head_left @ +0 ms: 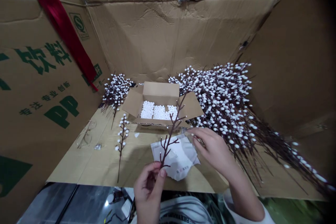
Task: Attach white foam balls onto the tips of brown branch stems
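My left hand (152,185) pinches the lower stem of a brown artificial branch (172,131). The branch leans up and to the right, its twigs mostly bare with small pale tips. To its right, my right hand (214,147) has its fingertips curled together near a small shiny object (183,131); what they hold, if anything, is too small to make out. Beneath the branch lies a crumpled white packet (178,171) with printing. Behind it stands an open cardboard box (160,91) containing white foam balls (147,109) in several compartments.
A large heap of white-berried branches (223,94) fills the right side; a smaller bunch (117,89) lies back left. One berried branch (122,133), eyeglasses (87,134) and a foil scrap (97,146) rest on the left. Cardboard walls (157,38) surround the work surface.
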Motion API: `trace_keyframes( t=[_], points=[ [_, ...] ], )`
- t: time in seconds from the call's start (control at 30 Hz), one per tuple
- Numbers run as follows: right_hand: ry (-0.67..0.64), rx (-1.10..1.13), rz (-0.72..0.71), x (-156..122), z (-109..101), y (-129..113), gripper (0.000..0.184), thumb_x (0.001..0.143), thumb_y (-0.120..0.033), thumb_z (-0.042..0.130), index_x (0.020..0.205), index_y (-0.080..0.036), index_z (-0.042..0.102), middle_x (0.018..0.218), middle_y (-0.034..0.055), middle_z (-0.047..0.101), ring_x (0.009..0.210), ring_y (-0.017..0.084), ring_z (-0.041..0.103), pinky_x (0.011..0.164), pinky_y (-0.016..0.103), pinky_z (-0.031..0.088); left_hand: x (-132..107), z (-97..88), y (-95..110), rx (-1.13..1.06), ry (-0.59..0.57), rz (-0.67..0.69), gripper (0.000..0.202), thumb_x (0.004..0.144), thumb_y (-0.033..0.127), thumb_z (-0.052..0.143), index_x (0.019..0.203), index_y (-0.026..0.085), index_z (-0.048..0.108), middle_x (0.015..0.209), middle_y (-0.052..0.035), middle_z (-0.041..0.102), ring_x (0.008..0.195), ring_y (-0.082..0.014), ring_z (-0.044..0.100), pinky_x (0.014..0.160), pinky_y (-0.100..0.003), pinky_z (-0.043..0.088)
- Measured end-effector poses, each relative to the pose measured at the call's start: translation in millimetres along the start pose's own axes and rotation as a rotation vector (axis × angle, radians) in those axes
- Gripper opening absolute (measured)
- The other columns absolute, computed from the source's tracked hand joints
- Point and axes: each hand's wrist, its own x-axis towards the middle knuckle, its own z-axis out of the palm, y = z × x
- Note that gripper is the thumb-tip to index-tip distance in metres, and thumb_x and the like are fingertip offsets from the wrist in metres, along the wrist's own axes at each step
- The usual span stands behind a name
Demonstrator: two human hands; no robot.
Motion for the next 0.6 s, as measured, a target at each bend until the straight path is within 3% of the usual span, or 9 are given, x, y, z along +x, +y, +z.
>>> trace_keyframes(
  t=[0.1, 0.2, 0.33, 0.6],
  points=[
    [0.271, 0.283, -0.044, 9, -21, -23, 0.015, 0.089, -0.021, 0.054, 0.095, -0.021, 0.068, 0.092, 0.0055, 0.072, 0.083, 0.019, 0.065, 0.071, 0.029, 0.050, 1, -0.7, -1, 0.005, -0.002, 0.013, 0.020, 0.066, 0.035, 0.080, 0.077, 0.019, 0.076, 0.068, -0.0050, 0.075, 0.063, -0.0158, 0.070, 0.061, -0.019, 0.057],
    [0.361, 0.390, -0.063, 18, -38, -44, 0.011, 0.087, -0.019, 0.058, 0.087, -0.022, 0.068, 0.080, 0.0023, 0.070, 0.073, 0.016, 0.063, 0.061, 0.026, 0.047, 1, -1.6, -2, 0.010, 0.002, 0.020, 0.019, 0.066, 0.034, 0.080, 0.077, 0.019, 0.076, 0.068, -0.0049, 0.075, 0.063, -0.0159, 0.070, 0.061, -0.019, 0.057],
    [0.376, 0.510, -0.078, 30, -45, -59, 0.012, 0.087, -0.017, 0.059, 0.090, -0.024, 0.069, 0.083, 0.0012, 0.069, 0.075, 0.014, 0.061, 0.060, 0.025, 0.046, 1, -2.4, -2, 0.015, 0.015, 0.026, 0.020, 0.065, 0.034, 0.081, 0.077, 0.019, 0.076, 0.068, -0.0048, 0.075, 0.063, -0.0162, 0.070, 0.061, -0.020, 0.057],
    [0.297, 0.704, -0.097, 42, -40, -64, 0.010, 0.078, -0.016, 0.070, 0.083, -0.024, 0.071, 0.080, -0.0005, 0.069, 0.073, 0.013, 0.060, 0.060, 0.024, 0.046, 1, -2.3, -2, 0.018, 0.012, 0.035, 0.020, 0.065, 0.035, 0.081, 0.077, 0.020, 0.077, 0.068, -0.0046, 0.075, 0.062, -0.0157, 0.070, 0.060, -0.019, 0.057]
  ],
)
